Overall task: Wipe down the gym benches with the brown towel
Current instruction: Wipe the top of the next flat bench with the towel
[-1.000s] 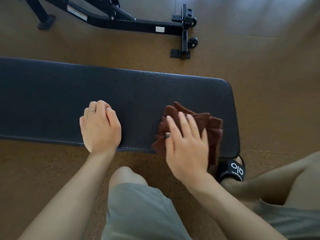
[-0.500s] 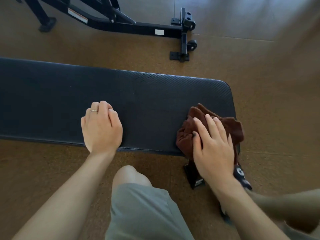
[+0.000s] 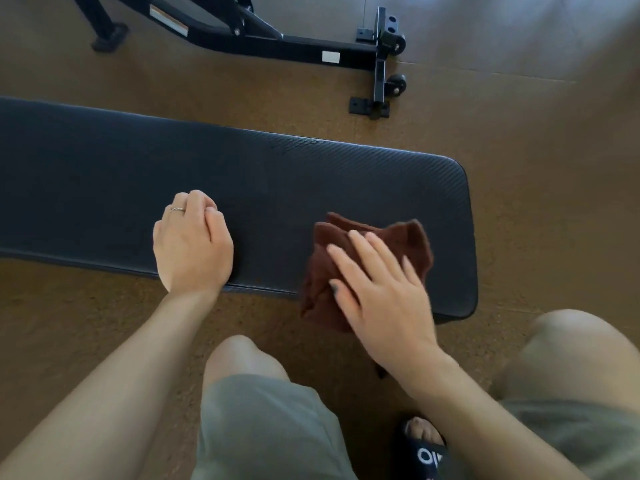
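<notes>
A long black padded gym bench (image 3: 311, 174) runs across the view from the left edge to its rounded right end. The crumpled brown towel (image 3: 398, 237) lies on the bench's near right part and hangs over the near edge. My right hand (image 3: 384, 292) presses flat on the towel with straight, spread fingers. My left hand (image 3: 192, 245) rests on the bench to the left, fingers curled under, a ring on one finger, holding nothing.
A black metal frame (image 3: 294, 50) with small wheels stands on the brown floor beyond the bench. My knees in grey shorts are below, and a black slide sandal (image 3: 427, 455) on my foot is at the bottom edge.
My right hand slid the towel from the middle right out to the bench's end, then back left onto the pad. My left hand stayed in place.
</notes>
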Tool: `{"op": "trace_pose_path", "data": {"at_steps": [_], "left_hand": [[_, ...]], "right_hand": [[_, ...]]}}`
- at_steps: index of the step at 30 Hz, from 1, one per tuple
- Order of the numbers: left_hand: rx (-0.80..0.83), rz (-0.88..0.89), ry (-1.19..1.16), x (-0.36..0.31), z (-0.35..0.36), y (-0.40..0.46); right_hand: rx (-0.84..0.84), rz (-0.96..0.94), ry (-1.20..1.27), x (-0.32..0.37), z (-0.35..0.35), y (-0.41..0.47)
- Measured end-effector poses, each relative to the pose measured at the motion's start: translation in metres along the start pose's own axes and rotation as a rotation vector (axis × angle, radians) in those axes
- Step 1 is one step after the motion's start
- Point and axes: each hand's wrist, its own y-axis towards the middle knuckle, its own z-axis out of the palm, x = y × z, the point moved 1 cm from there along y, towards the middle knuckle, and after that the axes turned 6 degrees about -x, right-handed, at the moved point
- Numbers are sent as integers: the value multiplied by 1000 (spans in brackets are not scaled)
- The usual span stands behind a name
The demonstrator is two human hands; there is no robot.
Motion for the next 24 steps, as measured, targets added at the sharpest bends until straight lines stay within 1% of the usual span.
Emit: {"op": "trace_pose_path", "data": {"at_steps": [2, 4, 6, 9, 10, 13, 15, 17, 19, 21, 24], "left_hand": [[-10, 6, 11, -2, 0, 0], [-18, 4, 33, -5, 0, -1], [-27, -1, 42, -5, 1, -1], [-34, -27, 38, -5, 3, -1], [-31, -36, 40, -5, 4, -1], [-40, -55, 24, -10, 2, -2], [-43, -61, 17, -12, 1, -3], [-45, -63, 27, -13, 1, -4], [-46, -82, 35, -14, 1, -5], [-49, -99, 46, -16, 2, -4], [-58, -115, 59, -17, 2, -4]], "right_hand": [[0, 160, 20, -35, -13, -16], [-15, 222, 26, -39, -15, -14], [-37, 188, 11, -24, -9, 3], [-18, -3, 35, -14, 4, 54], [-14, -37, 57, -14, 8, 80], [7, -20, 128, -4, 15, 158], [6, -6, 144, 4, 18, 175], [0, -38, 155, 4, 17, 150], [5, -126, 168, 6, 10, 98], [62, -224, 177, 10, 6, 54], [93, -313, 205, 10, 8, 50]]}}
